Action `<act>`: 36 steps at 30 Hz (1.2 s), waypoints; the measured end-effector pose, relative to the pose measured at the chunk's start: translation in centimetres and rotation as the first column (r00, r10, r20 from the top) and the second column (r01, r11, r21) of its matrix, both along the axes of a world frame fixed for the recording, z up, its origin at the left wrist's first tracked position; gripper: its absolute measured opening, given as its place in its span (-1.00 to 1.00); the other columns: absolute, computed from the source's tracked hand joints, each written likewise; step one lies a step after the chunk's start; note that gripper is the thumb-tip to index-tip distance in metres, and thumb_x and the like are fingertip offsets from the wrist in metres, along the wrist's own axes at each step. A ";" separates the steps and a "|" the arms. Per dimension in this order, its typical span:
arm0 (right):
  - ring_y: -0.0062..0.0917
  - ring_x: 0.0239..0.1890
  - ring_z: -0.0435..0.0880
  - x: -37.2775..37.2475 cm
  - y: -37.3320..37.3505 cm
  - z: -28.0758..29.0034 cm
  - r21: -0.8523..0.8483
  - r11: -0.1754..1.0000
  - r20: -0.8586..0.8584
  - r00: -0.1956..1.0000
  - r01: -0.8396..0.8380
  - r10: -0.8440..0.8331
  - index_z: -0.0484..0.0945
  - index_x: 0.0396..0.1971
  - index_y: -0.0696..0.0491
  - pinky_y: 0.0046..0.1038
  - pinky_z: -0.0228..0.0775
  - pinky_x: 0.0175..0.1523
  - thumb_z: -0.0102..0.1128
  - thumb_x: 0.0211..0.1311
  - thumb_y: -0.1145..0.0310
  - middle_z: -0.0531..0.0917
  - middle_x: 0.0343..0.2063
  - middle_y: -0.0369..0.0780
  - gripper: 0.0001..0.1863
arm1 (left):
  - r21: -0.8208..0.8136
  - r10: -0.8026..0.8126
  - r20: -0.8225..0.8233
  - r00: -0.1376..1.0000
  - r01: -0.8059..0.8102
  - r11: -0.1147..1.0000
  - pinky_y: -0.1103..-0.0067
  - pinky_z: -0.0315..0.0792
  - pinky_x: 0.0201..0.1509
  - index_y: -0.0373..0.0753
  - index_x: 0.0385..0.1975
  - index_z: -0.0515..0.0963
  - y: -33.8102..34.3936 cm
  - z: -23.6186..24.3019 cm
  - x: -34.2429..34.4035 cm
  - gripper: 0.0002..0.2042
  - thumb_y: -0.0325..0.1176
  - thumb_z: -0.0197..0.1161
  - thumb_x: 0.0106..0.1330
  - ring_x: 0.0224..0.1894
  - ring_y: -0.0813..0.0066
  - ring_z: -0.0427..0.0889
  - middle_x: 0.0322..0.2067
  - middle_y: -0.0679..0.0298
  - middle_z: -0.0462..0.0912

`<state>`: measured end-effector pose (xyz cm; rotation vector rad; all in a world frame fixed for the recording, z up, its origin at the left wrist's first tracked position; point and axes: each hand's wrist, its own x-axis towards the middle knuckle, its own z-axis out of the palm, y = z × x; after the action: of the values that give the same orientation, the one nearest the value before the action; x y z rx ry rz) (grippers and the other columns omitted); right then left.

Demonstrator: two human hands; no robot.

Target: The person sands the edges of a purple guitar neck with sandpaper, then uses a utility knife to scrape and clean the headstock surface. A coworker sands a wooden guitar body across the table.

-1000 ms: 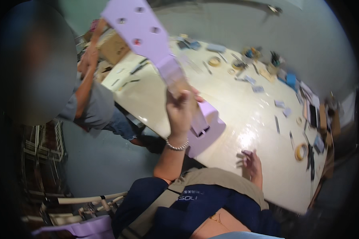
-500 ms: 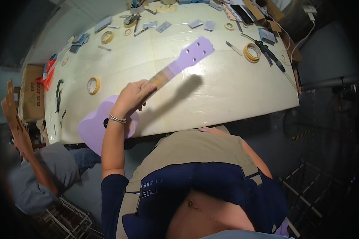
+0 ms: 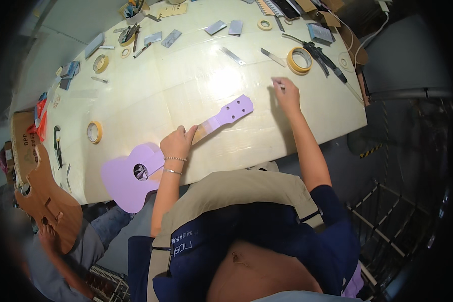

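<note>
Behind the pale worktable (image 3: pixel 332 100), a grey wall (image 3: pixel 68 27) is curving along the upper left of the view I am watching from afar. Across the near left of the tabletop a purple ukulele (image 3: pixel 153 157) is slanting, its rounded body jutting past the near edge and its four-holed headstock pointing up to the right. I am keeping the left hand (image 3: pixel 176 143) closed around the neck, the thumb lying toward a tan band below the headstock; beaded and plain bracelets (image 3: pixel 174 159) are circling that wrist. Out to the right, I am holding the right hand (image 3: pixel 288 95) above the table, well apart from the ukulele, its fingers curling inward; whether they are gripping anything small, I am failing to tell. Just beyond it a yellow tape roll (image 3: pixel 309 63) is sitting between a flat blade (image 3: pixel 273 56) and a black gun-like tool (image 3: pixel 319 55). Another tape roll (image 3: pixel 99 132) is resting near the ukulele's body. At far left, a co-worker's hand (image 3: pixel 48 235) is touching a brown wooden guitar body (image 3: pixel 63 206).
</note>
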<state>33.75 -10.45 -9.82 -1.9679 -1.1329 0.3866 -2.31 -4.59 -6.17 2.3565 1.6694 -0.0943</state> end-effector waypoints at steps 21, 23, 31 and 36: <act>-0.14 -0.39 0.47 -13.9 6.7 6.1 0.027 0.896 -0.316 0.846 -0.444 0.428 0.39 -0.35 0.17 -0.25 0.34 -0.24 -0.03 0.39 0.38 0.45 -0.44 -0.04 -0.84 | -0.519 0.506 0.832 0.228 -0.006 0.855 0.58 0.43 -0.15 -0.33 -0.39 0.65 6.4 1.4 7.9 -0.84 -0.38 0.40 0.15 -0.31 0.55 0.56 -0.46 0.30 0.59; -0.13 -0.39 0.47 -14.2 7.3 6.4 -0.025 0.895 -0.307 0.856 -0.445 0.417 0.38 -0.35 0.17 -0.24 0.34 -0.24 -0.03 0.38 0.39 0.45 -0.44 -0.04 -0.85 | -0.546 0.514 0.813 0.274 0.051 0.836 0.65 0.39 -0.21 -0.31 -0.52 0.68 7.5 0.7 7.1 -0.86 -0.37 0.41 0.15 -0.37 0.60 0.52 -0.47 0.32 0.59; -0.10 -0.37 0.52 -10.8 5.8 6.1 -0.104 0.948 -0.229 0.935 -0.301 0.271 0.45 -0.38 0.16 -0.24 0.37 -0.25 -0.03 0.35 0.38 0.48 -0.42 -0.02 -0.83 | -0.111 0.217 0.836 0.503 -0.233 0.966 0.60 0.38 -0.25 -0.34 -0.46 0.63 23.8 -0.2 4.3 -0.87 -0.39 0.31 0.22 -0.39 0.51 0.51 -0.46 0.27 0.62; -0.11 -0.27 0.52 -13.2 5.0 3.2 -0.114 0.959 -0.487 0.856 -0.258 0.173 0.44 -0.36 0.15 -0.23 0.36 -0.14 0.03 0.33 0.32 0.52 -0.37 -0.04 -0.81 | 0.388 -0.046 0.065 0.997 0.017 0.921 0.26 0.31 0.15 -0.39 -0.12 0.53 30.8 -6.9 -5.2 -0.73 -0.37 0.24 0.25 0.02 0.01 0.41 -0.04 -0.04 0.47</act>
<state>20.59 -5.45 -6.59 -1.7508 -1.0213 1.0610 -7.53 26.19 -13.05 2.6275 1.7473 0.3464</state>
